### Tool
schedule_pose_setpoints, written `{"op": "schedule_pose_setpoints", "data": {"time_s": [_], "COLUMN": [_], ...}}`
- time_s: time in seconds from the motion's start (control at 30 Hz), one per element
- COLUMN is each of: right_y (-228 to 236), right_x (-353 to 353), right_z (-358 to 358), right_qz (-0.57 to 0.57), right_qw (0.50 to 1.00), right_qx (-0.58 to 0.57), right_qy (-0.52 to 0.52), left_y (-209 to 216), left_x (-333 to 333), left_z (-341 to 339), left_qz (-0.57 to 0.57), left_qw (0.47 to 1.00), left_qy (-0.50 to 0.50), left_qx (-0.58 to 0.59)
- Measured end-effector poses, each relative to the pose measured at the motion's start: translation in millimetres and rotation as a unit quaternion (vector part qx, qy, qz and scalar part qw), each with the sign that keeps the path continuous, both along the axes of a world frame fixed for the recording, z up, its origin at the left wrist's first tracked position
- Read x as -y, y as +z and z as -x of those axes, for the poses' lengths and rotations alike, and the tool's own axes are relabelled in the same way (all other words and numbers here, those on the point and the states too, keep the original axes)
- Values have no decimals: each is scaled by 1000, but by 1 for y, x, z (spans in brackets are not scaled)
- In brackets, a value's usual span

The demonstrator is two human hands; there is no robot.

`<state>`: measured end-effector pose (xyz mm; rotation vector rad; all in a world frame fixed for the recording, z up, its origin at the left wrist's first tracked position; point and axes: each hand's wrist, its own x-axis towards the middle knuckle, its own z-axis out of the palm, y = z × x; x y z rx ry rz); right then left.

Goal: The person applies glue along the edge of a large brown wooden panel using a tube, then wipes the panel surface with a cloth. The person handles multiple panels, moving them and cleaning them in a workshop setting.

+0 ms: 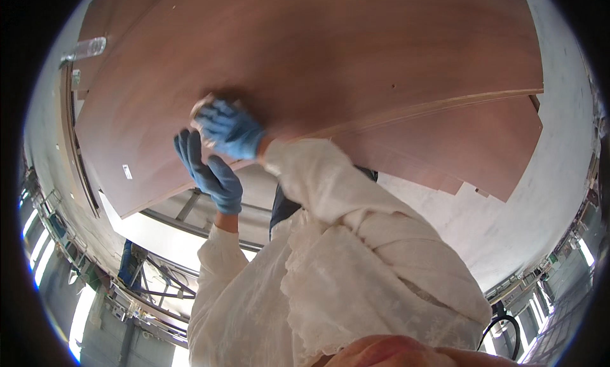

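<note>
White sleeves (356, 252) hide both wrists; right hand (230, 129) presses a half-hidden pad (202, 106) on the panel (305, 55), left hand (210, 170) spread just below.

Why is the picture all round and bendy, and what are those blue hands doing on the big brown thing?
The camera sits on a person's head and looks down at their own hands. Its lens sees very wide, so straight edges look curved and the corners go black. The blue is gloves. The right hand presses a small pale pad, maybe a cloth or sanding pad, on a big reddish-brown wood sheet. The left hand is open, fingers straight, by the sheet's edge, and holds nothing. More sheets lie underneath. A clear bottle rests at the top left. The white is the person's sleeves.
</note>
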<state>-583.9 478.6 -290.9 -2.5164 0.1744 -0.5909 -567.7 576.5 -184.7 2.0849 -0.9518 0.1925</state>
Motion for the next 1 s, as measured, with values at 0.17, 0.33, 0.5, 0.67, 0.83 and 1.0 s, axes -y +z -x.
{"op": "schedule_pose_setpoints", "data": {"time_s": [0.17, 0.33, 0.5, 0.67, 0.83, 1.0], "right_y": [5, -1, -27, 14, 33, 32], "right_x": [189, 320, 142, -78, -11, 84], "right_z": [143, 215, 31, -127, -51, 80], "right_qz": [92, 206, 173, 18, -24, 160], "right_qw": [953, 800, 934, 996, 999, 963], "right_qx": [-129, -173, -82, 76, 33, -164], "right_qy": [-259, -536, -300, 43, 19, -144], "left_y": [-55, -83, -75, -77, -83, -96], "left_x": [-203, -352, -363, -301, -302, -378], "left_z": [41, 110, 115, 93, 85, 95], "left_qz": [-226, -447, -492, -349, -301, -292], "left_qw": [966, 823, 713, 804, 835, 731], "left_qy": [93, 200, 260, 231, 231, 346], "left_qx": [-88, -287, -426, -422, -398, -510]}}
